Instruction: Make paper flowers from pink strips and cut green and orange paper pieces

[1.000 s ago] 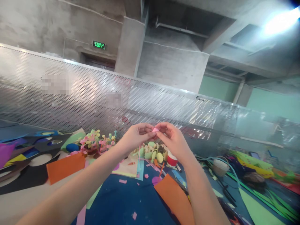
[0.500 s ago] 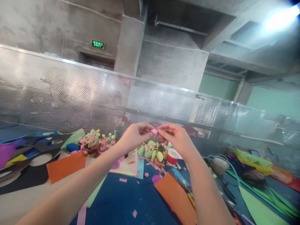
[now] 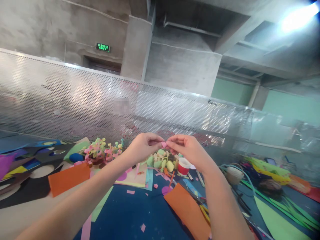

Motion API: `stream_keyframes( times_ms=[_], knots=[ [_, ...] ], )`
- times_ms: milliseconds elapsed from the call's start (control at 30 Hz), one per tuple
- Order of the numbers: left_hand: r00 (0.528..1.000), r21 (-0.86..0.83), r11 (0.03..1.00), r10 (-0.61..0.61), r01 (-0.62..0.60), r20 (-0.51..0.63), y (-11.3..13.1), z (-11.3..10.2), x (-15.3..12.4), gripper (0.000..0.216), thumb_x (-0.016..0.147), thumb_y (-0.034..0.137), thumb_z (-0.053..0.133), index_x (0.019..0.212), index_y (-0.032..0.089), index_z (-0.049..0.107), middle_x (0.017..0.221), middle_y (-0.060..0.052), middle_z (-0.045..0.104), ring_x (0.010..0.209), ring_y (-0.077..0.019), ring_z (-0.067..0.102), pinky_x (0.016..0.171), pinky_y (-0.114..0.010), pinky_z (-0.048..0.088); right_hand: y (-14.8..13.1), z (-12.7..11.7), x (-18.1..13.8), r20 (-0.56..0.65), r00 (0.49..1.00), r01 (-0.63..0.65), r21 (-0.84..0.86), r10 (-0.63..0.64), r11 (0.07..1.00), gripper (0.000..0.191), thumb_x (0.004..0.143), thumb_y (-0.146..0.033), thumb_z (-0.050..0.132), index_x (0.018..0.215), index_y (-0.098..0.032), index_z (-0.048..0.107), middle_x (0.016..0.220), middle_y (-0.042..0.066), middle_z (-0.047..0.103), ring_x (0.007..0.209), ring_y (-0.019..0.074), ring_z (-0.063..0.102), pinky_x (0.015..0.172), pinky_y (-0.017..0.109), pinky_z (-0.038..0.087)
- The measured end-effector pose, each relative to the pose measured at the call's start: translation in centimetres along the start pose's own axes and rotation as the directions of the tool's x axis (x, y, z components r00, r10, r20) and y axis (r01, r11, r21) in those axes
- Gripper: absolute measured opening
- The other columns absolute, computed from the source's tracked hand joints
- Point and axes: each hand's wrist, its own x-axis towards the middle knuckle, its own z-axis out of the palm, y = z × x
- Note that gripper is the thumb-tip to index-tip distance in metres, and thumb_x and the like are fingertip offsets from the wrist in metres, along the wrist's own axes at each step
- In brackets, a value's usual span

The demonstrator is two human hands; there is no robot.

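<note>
Both arms are raised in front of me above the table. My left hand (image 3: 143, 145) and my right hand (image 3: 188, 149) meet fingertip to fingertip and pinch a small pink paper piece (image 3: 164, 144) between them. The fingers of both hands are closed on it. Most of the piece is hidden by the fingers. Below the hands lie green and yellow paper shapes (image 3: 160, 161) and a small red cup (image 3: 184, 166).
The blue table (image 3: 130, 213) is strewn with paper scraps. Orange sheets lie at the left (image 3: 68, 175) and centre (image 3: 188, 210). Curled paper crafts (image 3: 101, 151) stand at the back left. A perforated metal screen (image 3: 100, 100) rises behind. Green strips (image 3: 280, 206) and a beige cup (image 3: 234, 174) lie at the right.
Both hands have sunk slightly and the pinch has tightened round the pink piece. The view has shifted a little; the red cup now shows clear of my right hand.
</note>
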Motion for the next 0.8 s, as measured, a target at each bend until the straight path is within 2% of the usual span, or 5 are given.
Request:
stream_keyframes(
  times_ms=[267, 500, 667, 800],
  knots=[
    [0.998, 0.038, 0.999, -0.040, 0.038, 0.050, 0.3, -0.1, -0.2, 0.021, 0.074, 0.036, 0.062, 0.085, 0.022, 0.072, 0.071, -0.002, 0.069, 0.061, -0.0137, 0.058, 0.056, -0.023, 0.042, -0.1, -0.1, -0.4, 0.061, 0.995, -0.084, -0.017, 0.085, 0.996, 0.008, 0.076, -0.027, 0.062, 0.072, -0.020, 0.064, 0.067, 0.001, 0.065, 0.060, 0.0125, 0.059, 0.061, 0.028, 0.050],
    [0.985, -0.161, 0.982, -0.068, 0.095, 0.161, 0.2, -0.7, -0.1, 0.022, 0.074, 0.034, 0.063, 0.091, 0.021, 0.065, 0.077, -0.003, 0.069, 0.070, -0.0138, 0.061, 0.065, -0.024, 0.045, -0.1, -0.2, -0.5, 0.085, 0.991, -0.107, 0.014, 0.105, 0.994, 0.011, 0.081, -0.026, 0.057, 0.075, -0.020, 0.063, 0.069, 0.000, 0.063, 0.062, 0.0114, 0.057, 0.062, 0.026, 0.048],
    [0.957, -0.218, 0.964, -0.087, 0.151, 0.279, 0.2, -1.5, 0.0, 0.017, 0.076, 0.031, 0.061, 0.088, 0.020, 0.066, 0.087, -0.005, 0.069, 0.082, -0.0160, 0.062, 0.072, -0.027, 0.045, -1.1, -0.3, -0.9, 0.144, 0.980, -0.140, 0.019, 0.136, 0.990, 0.014, 0.085, -0.024, 0.053, 0.075, -0.021, 0.063, 0.068, -0.001, 0.060, 0.065, 0.0116, 0.057, 0.065, 0.027, 0.048],
    [0.934, -0.257, 0.948, -0.089, 0.186, 0.347, 0.4, -1.9, 0.0, 0.014, 0.076, 0.026, 0.062, 0.087, 0.020, 0.067, 0.085, -0.003, 0.067, 0.082, -0.0133, 0.060, 0.075, -0.025, 0.044, -1.7, -0.1, -1.1, 0.161, 0.973, -0.161, -0.039, 0.166, 0.986, 0.013, 0.086, -0.022, 0.051, 0.079, -0.022, 0.062, 0.071, -0.002, 0.059, 0.065, 0.0110, 0.056, 0.065, 0.026, 0.048]
  ],
)
